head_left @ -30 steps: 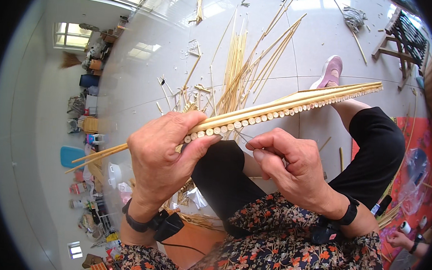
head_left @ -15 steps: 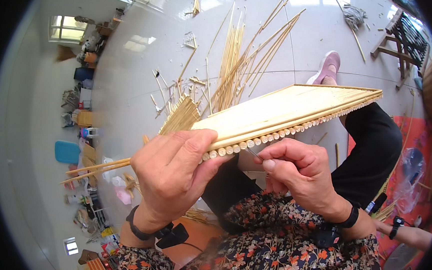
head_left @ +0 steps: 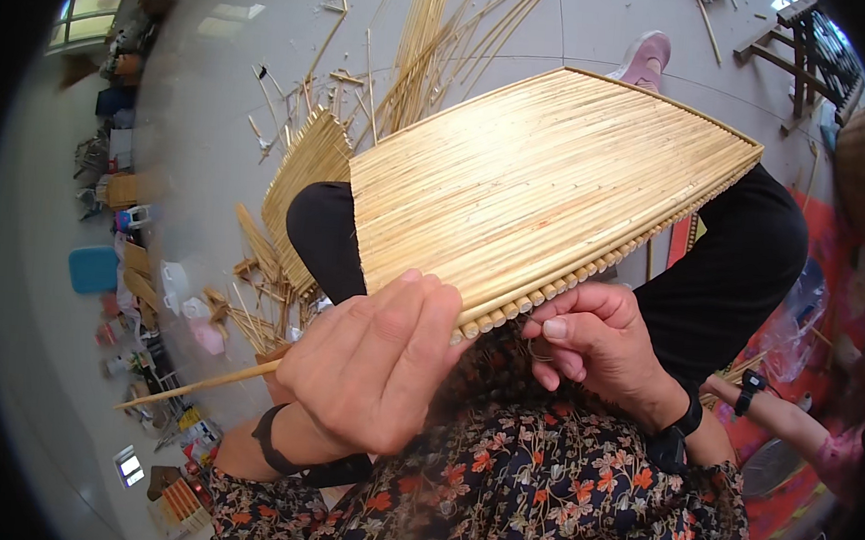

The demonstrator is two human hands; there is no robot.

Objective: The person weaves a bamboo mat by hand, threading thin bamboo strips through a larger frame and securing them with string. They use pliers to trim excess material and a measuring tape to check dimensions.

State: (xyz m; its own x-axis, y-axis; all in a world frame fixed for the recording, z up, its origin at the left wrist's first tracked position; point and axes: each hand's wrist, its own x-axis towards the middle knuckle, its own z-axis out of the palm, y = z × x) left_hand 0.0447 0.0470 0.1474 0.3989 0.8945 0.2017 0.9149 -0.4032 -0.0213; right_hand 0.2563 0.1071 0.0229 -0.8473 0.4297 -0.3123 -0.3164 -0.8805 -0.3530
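A flat panel of pale reed stalks (head_left: 540, 167) laid side by side slopes across my lap, its top face toward me. My left hand (head_left: 371, 361) is closed around its near left corner, thumb hidden underneath. Along the near edge, thicker rods form a border, with a row of round cut stalk ends below. At that row my right hand (head_left: 598, 342) is closed in a pinch. A thin wire (head_left: 537, 354) curls from its fingertips; where its end goes is hidden. Beside my left wrist sticks out a long thin stalk (head_left: 199, 387).
Loose reeds (head_left: 423, 49) and scraps lie on the tiled floor beyond. A second reed panel (head_left: 303, 186) rests by my left knee. A wooden stool (head_left: 794, 54) stands far right; another person's forearm (head_left: 783, 420) reaches in at the right. Household clutter lines the left wall.
The panel has tipped so more of its top face shows. My left hand has moved right and nearer with it. My right hand stays pinched by the edge, slightly lower.
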